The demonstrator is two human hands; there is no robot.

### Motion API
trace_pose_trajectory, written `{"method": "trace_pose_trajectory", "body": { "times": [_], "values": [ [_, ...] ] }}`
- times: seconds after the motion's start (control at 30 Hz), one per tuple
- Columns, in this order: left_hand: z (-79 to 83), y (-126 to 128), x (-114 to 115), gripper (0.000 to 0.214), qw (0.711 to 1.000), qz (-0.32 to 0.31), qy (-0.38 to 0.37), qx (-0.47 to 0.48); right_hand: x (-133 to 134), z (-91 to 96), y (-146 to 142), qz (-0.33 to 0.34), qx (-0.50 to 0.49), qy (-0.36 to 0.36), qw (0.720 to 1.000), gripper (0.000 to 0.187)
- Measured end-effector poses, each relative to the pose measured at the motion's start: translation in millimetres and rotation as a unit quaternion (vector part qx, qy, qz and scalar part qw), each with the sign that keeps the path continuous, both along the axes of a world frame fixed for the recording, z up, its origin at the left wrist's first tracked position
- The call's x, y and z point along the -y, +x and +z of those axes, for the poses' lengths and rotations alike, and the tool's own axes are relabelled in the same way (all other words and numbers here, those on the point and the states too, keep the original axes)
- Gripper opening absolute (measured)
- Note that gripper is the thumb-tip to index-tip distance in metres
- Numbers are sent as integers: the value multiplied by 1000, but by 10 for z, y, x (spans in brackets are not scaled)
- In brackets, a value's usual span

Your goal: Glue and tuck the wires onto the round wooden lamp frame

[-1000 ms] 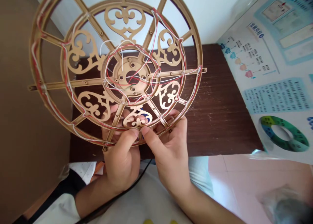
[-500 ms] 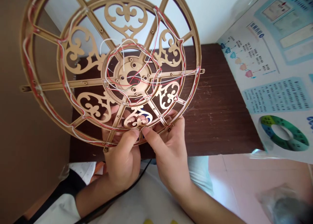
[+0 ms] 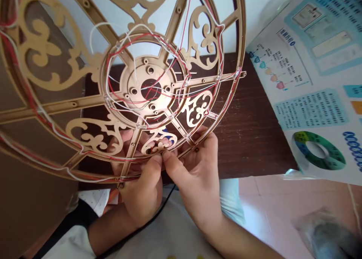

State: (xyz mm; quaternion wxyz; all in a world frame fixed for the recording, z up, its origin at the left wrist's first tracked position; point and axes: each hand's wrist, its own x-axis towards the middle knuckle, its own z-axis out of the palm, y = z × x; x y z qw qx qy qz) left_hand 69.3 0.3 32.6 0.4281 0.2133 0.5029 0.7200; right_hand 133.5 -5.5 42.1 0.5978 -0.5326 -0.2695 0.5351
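1. The person's left hand (image 3: pixel 140 187), at the lower left, grips the bottom of the frame: the thumb presses on its front, and the other fingers curl behind it, showing through the openings.
2. The round tan scrollwork wheel frame (image 3: pixel 56 110) is held up in both hands, tilted, above the table and filling the left and middle of the view. Red and white wires (image 3: pixel 181 59) run along its rings and spokes and cross its central hub.
3. A black cable (image 3: pixel 152 217) passes below, between the forearms.
4. The right hand (image 3: pixel 198 187) grips the lower rim, with the thumb and forefinger pinching at the front.
5. Beyond lies a dark wood table (image 3: pixel 249 138), with a printed chart poster (image 3: pixel 311 111) to its right.
6. At the lower right, a clear plastic bag (image 3: pixel 322 232) holds something dark, too blurred to identify.
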Motion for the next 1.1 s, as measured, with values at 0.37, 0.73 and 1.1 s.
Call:
{"method": "trace_pose_trajectory", "body": {
  "times": [0.37,0.73,1.1],
  "values": [
    [20,-26,92,54,999,-38,-15,4,27,59,62,14,25,12,1000,66],
    [99,-20,86,46,997,-62,-12,39,70,69,74,32,12,22,999,67],
    [28,-67,122,44,996,-71,2,47,16,41,23,12,-4,7,1000,64]
  ]
}}
